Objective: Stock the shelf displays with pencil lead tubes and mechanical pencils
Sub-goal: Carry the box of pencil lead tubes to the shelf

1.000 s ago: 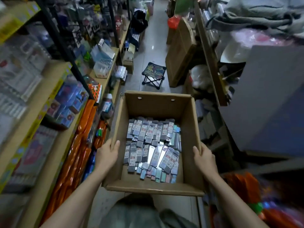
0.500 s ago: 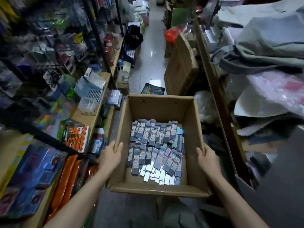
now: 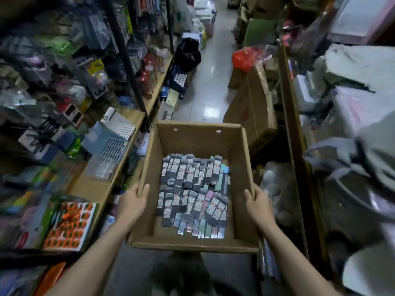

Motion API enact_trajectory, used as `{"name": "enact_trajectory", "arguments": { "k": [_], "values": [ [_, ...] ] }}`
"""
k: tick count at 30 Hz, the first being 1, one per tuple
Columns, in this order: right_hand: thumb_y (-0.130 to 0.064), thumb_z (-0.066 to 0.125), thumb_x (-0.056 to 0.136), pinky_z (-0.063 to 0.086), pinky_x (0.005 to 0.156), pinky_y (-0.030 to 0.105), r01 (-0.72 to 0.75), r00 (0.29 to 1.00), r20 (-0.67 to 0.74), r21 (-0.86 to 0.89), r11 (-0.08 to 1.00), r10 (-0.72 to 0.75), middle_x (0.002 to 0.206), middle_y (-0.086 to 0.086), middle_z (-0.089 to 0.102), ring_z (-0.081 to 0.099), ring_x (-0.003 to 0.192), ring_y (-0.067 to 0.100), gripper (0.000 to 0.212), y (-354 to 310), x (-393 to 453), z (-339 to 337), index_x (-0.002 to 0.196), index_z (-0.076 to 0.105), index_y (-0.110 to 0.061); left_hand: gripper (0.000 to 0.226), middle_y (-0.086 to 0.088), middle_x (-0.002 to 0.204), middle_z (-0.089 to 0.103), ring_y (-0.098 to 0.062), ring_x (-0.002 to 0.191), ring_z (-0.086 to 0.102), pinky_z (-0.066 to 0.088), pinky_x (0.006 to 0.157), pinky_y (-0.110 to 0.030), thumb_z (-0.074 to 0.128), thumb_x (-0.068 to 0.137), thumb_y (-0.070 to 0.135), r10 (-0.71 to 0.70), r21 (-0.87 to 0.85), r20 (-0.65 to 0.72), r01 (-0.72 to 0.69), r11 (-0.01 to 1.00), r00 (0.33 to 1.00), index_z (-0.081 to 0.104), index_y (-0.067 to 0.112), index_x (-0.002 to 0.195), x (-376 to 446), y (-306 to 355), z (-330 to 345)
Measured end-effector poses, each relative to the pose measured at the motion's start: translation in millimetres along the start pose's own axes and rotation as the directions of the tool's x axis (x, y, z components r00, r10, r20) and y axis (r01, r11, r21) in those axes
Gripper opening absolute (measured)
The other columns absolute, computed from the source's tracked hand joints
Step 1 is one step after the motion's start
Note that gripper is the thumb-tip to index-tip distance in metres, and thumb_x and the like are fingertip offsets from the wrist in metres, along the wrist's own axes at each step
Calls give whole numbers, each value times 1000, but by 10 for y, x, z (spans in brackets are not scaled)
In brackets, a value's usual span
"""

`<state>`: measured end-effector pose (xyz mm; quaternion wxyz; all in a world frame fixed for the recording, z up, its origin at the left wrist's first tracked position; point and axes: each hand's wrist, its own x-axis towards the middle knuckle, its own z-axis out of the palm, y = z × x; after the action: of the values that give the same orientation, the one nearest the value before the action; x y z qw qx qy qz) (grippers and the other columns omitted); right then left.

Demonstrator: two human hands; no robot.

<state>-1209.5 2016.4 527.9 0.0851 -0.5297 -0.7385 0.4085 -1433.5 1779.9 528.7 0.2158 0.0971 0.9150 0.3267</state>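
Head view: your left hand (image 3: pixel 132 203) grips left wall of open brown cardboard box (image 3: pixel 198 138), thumb hooked over rim. Your right hand (image 3: pixel 259 205) grips right wall likewise. Grey and pastel flat pencil lead tubes (image 3: pixel 193 194) piled on box floor. Wooden shelf (image 3: pixel 96 188) just left of box.

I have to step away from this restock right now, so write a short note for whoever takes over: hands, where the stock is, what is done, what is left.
Left hand: grips the left wall of the cardboard box, thumb inside the rim.
Right hand: grips the right wall the same way.
Stock: the pencil lead tubes lie in rough rows on the box floor; the box is carried in the aisle, with the wooden shelf on the left.
Done: nothing visibly shelved from this box.
Left: set the box down and put the tubes in their display. No mechanical pencils can be made out here.
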Motion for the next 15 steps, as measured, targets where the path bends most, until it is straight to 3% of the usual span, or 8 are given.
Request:
{"name": "enact_trajectory", "arguments": {
  "k": [2, 5, 10, 12, 15],
  "values": [
    [-21, 53, 98, 54, 80, 37, -9, 1000, 10, -7, 1000, 9, 102, 6, 72, 67, 95, 30, 24, -203, 443, 69, 120, 62, -21, 40, -15, 119, 67, -36, 110, 59, 45, 84, -36, 51, 99, 34, -22, -30, 3, 22, 999, 1000, 58, 10, 130, 411, 165, 67],
    [-22, 53, 98, 52, 84, 35, -7, 1000, 22, -27, 1000, 8, 106, 4, 72, 66, 100, 30, 27, -531, 1047, 115, 123, 62, -23, 43, -13, 122, 65, -35, 115, 58, 41, 81, -32, 51, 99, 33, -56, -61, 1, 56, 997, 998, 56, 8, 133, 941, 447, 101],
    [-23, 52, 98, 48, 81, 28, 21, 998, 52, -35, 999, -19, 97, -1, 70, 66, 99, 28, 31, -1049, 1971, 139, 128, 59, -24, 35, -13, 106, 68, -35, 100, 61, 37, 73, -31, 49, 99, 34, -70, -20, -55, 69, 997, 996, 61, 9, 122, 1659, 942, 81],
    [-25, 52, 98, 53, 79, 33, 51, 994, 100, -26, 998, -48, 92, -6, 69, 68, 92, 24, 30, -1264, 2350, 170, 128, 58, -25, 34, -13, 104, 68, -33, 95, 61, 38, 72, -31, 49, 99, 34, -100, -48, -90, 96, 994, 991, 61, 10, 121, 1915, 1093, 100],
    [-26, 51, 99, 57, 78, 41, 102, 975, 202, -38, 994, -93, 98, 2, 71, 68, 88, 25, 29, -1575, 2912, 248, 127, 57, -23, 33, -12, 97, 66, -29, 87, 59, 38, 69, -31, 48, 99, 36, -194, -75, -153, 184, 980, 969, 60, 12, 118, 2164, 1229, 152]
  ]
}}
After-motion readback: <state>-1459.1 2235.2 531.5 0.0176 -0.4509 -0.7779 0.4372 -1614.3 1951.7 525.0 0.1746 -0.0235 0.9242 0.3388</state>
